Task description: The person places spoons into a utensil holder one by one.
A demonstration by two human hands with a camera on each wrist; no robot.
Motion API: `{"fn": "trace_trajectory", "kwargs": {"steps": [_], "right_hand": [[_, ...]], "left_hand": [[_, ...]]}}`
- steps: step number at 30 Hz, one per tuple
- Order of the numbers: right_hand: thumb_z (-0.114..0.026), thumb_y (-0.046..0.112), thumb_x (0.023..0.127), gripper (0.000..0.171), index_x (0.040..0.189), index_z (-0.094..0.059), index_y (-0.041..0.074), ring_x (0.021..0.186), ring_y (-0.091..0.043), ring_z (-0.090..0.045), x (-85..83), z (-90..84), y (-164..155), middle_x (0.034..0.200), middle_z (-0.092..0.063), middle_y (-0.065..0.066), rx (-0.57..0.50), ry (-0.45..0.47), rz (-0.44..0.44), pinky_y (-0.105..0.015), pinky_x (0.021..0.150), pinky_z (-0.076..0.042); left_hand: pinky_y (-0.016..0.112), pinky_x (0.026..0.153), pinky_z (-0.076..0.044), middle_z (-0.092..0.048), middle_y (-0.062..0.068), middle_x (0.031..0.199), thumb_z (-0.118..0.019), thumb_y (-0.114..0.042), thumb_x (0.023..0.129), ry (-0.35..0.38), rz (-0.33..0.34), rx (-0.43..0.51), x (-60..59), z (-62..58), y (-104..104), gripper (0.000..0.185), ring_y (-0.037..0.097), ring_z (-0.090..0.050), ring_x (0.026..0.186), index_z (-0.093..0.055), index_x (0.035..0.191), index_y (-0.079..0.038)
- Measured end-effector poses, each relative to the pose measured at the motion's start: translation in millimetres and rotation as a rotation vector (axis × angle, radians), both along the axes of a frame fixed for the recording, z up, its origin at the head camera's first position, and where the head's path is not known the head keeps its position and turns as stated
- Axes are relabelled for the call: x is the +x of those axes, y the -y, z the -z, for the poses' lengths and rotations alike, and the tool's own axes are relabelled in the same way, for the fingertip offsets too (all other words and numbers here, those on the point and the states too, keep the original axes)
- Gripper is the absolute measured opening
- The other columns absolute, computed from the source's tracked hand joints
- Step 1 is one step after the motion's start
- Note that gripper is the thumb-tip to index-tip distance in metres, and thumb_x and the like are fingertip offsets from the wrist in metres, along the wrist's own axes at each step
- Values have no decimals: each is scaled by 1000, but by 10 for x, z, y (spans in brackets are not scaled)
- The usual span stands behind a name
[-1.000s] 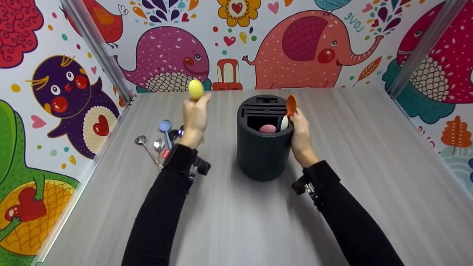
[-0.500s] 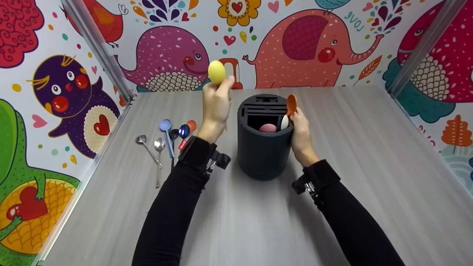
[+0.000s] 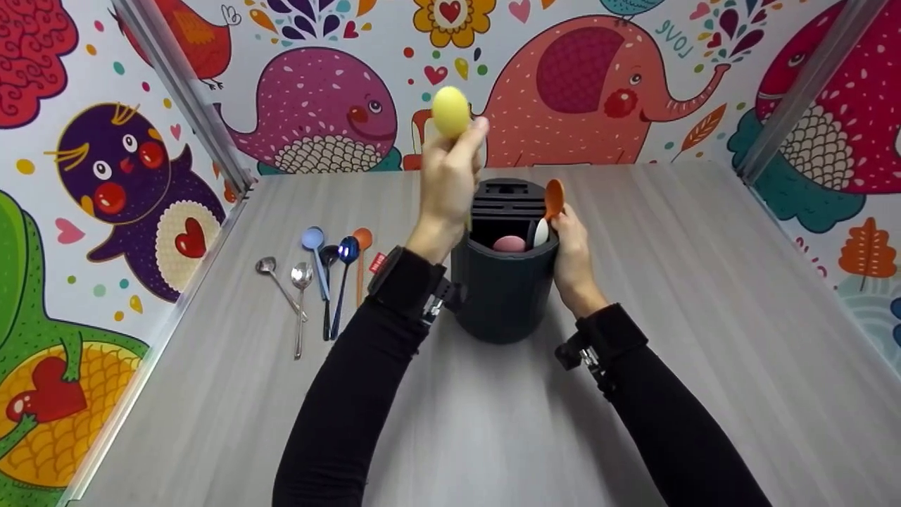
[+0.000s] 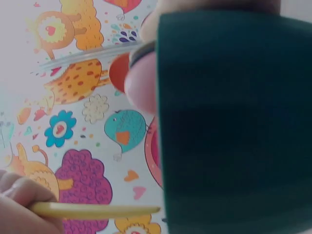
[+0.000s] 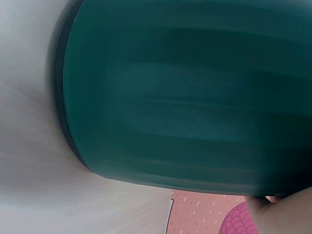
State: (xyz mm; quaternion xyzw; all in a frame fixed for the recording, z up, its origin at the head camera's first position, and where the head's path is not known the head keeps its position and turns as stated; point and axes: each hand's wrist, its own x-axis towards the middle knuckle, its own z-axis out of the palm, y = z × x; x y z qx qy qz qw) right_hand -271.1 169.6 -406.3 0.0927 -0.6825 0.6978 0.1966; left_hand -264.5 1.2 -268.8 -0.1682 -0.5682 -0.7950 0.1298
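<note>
My left hand (image 3: 448, 179) grips a yellow spoon (image 3: 450, 111) by its handle, bowl up, above the left rim of a dark cylindrical utensil holder (image 3: 503, 282). In the left wrist view the yellow handle (image 4: 92, 210) points at the holder's dark wall (image 4: 234, 126). My right hand (image 3: 574, 257) grips the holder's right side. An orange spoon (image 3: 555, 198), a white spoon (image 3: 541, 233) and a pink spoon (image 3: 509, 244) stand inside the holder. The right wrist view is filled by the holder's wall (image 5: 195, 92).
Several spoons lie on the grey table (image 3: 704, 296) at the left: two metal ones (image 3: 299, 282), a light blue one (image 3: 314, 243), dark blue ones (image 3: 345, 253) and an orange one (image 3: 362, 243). Patterned walls enclose the table on three sides.
My left hand has carried the yellow spoon up and to the right, from beside the loose spoons to above the holder's left rim. The right hand has stayed on the holder.
</note>
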Motion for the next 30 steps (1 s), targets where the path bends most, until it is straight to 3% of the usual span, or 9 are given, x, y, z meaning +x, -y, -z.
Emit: {"fn": "trace_trajectory", "kwargs": {"steps": [8, 14, 22, 27, 30], "right_hand": [[-37, 18, 99, 41, 127, -57, -3, 106, -15, -48, 0, 1, 2, 112, -56, -7, -3, 3, 22, -30, 96, -33], [-38, 18, 98, 37, 122, -58, -2, 103, -15, -47, 2, -8, 12, 105, -54, -4, 1, 7, 15, -30, 94, -33], [-38, 18, 99, 35, 119, -59, -2, 101, -15, -47, -9, -27, 8, 103, -54, -5, -3, 1, 29, -29, 93, -32], [-38, 18, 99, 40, 127, -58, -4, 108, -15, -48, -8, -17, 10, 114, -57, -9, -4, 8, 30, -30, 98, -32], [-38, 17, 99, 44, 132, -56, -6, 114, -16, -49, -4, -16, 18, 123, -58, -13, -7, 6, 25, -30, 103, -32]], "left_hand": [[23, 49, -23, -33, -3, 57, -50, -12, 106, -5, 110, 34, -29, 30, -250, 34, 10, -30, 50, -46, 72, -13], [23, 50, -20, -29, -3, 55, -49, -16, 106, 29, 152, 52, -65, 121, -362, 39, 10, -25, 49, -41, 68, -14], [23, 50, -20, -30, -4, 55, -49, -16, 107, 46, 223, 22, -100, 136, -481, 38, 10, -25, 49, -43, 69, -15], [23, 52, -22, -31, -3, 58, -51, -17, 107, 88, 207, -56, -132, 205, -527, 35, 10, -28, 51, -43, 73, -13], [24, 55, -30, -37, -1, 63, -53, -16, 106, 81, 169, -116, -149, 259, -533, 28, 12, -35, 56, -47, 79, -12]]}}
